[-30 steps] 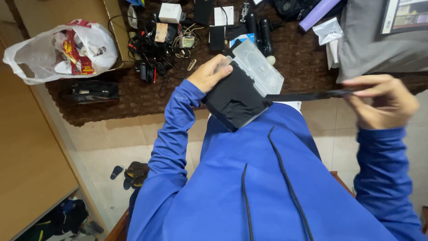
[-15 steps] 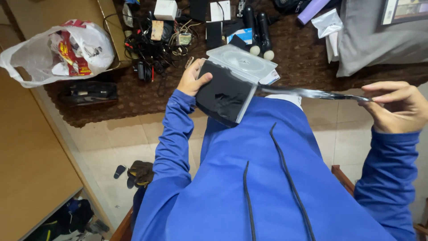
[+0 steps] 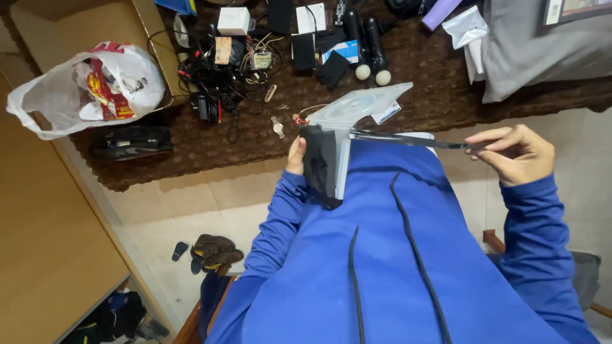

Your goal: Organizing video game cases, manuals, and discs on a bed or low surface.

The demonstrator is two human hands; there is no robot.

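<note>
Peeking out behind the black case (image 3: 320,167), the left hand (image 3: 296,157) is mostly hidden, fingers wrapped round its edge. Case's clear lid (image 3: 357,106) tilts open, held above the lap near the desk (image 3: 210,143). Right hand (image 3: 515,153) pinches a dark, blurry strip (image 3: 408,140) pulled taut.

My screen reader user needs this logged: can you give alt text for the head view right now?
A person in a blue hoodie holds a clear-lidded black case in the left hand, while the right hand pulls a dark strip taut from it. Beyond lies a brown table strewn with cables.
</note>
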